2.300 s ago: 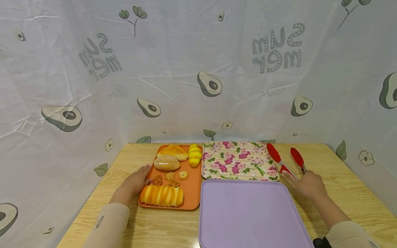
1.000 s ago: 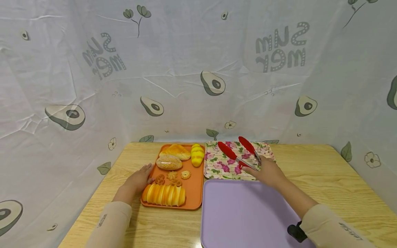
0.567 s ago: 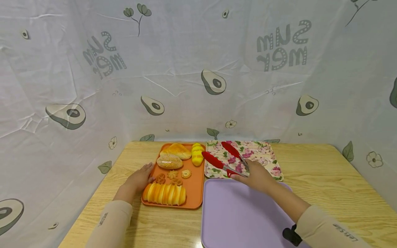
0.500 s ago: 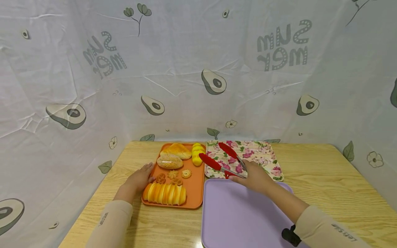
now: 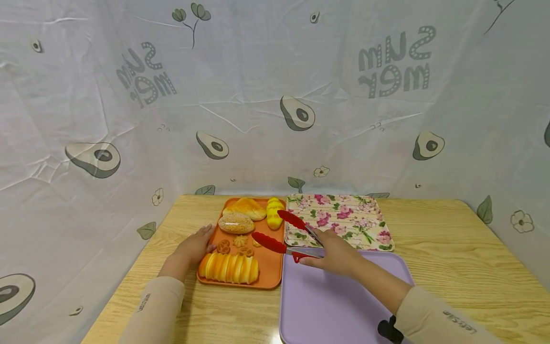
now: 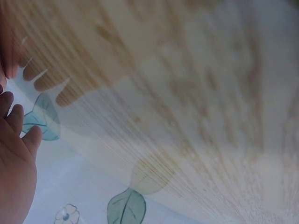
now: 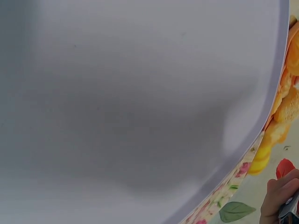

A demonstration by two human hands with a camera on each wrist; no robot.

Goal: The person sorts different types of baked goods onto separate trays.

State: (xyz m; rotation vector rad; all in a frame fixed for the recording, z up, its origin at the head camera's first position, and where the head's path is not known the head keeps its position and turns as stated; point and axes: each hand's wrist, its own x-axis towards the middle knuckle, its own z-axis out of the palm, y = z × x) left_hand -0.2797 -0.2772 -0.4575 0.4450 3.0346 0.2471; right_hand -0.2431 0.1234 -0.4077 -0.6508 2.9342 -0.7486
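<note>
My right hand (image 5: 337, 253) grips red-tipped tongs (image 5: 296, 252), whose two arms are spread apart with nothing between them. Their tips reach over the right side of the orange tray (image 5: 268, 267), the nearer one overlapping a round cookie. My left hand (image 5: 193, 246) rests at the tray's left edge, fingers relaxed. On the tray lie a ridged loaf (image 5: 229, 268), a seeded bun (image 5: 236, 223), a triangular bread (image 5: 245, 209), a yellow roll (image 5: 274, 214), a star-shaped cookie (image 5: 239, 241) and pretzel-shaped cookies (image 5: 223, 246). In the right wrist view, the hand (image 7: 280, 193) shows at the lower right corner.
A lavender tray (image 5: 339, 306) lies under my right forearm, right of the orange one. Behind it is a floral tray (image 5: 343, 217). The wooden table (image 5: 451, 248) backs onto a pale curtain (image 5: 258, 95) printed with avocados.
My right hand has carried the tongs left, from the table's right side across the floral tray to the orange tray's right side. My left hand has stayed at the tray's edge.
</note>
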